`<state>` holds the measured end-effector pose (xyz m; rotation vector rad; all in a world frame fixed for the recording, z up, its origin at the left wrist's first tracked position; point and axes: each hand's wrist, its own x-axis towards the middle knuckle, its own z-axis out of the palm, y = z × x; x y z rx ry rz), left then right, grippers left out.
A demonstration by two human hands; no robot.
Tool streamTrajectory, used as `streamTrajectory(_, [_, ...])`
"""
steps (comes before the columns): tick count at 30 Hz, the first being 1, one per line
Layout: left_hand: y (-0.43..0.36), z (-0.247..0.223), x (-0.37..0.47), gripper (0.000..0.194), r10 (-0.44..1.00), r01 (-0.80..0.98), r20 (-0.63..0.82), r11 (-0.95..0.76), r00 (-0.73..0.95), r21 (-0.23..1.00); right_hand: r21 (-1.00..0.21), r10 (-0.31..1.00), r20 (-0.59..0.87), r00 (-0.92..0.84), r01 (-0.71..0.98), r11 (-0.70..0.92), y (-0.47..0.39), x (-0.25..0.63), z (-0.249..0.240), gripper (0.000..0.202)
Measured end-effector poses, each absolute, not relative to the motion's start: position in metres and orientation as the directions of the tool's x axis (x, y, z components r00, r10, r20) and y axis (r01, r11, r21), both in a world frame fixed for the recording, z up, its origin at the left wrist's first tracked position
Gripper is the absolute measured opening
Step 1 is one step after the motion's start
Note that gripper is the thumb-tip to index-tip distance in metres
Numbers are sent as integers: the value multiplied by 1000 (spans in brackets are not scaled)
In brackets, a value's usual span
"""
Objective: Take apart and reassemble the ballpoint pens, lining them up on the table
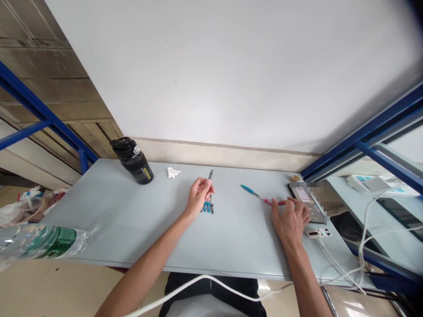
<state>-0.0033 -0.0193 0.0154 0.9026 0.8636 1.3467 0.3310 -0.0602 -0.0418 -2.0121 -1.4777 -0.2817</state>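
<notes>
Grey pen (210, 175) pinched in left hand (200, 193); right hand (289, 216) half-curled at blue pen (250, 190), grip unclear

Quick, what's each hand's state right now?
Left hand: closed, holding a dark pen.
Right hand: partly curled, at one end of a blue-and-pink pen; whether gripping it cannot be told.

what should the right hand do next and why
Probably pinch the blue-and-pink pen and lift it: the right hand is at its pink end, the pen lies on the desk, and the left hand is occupied with a dark pen.
</notes>
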Motion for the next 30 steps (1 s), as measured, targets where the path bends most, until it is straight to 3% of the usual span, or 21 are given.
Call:
streamTrajectory(8, [-21, 15, -2, 44, 997, -380, 14, 17, 81, 925, -361, 808, 501, 309, 924, -129, -60, 331, -38, 46])
streamTrajectory(21, [-20, 10, -4, 48, 990, -383, 19, 37, 141, 923, -343, 873, 483, 59, 931, 126, -58, 332, -37, 36])
streamTrajectory(30, [-22, 10, 0, 52, 986, -367, 13, 50, 167, 929, -421, 902, 431, -26, 879, 226, -58, 330, -32, 31])
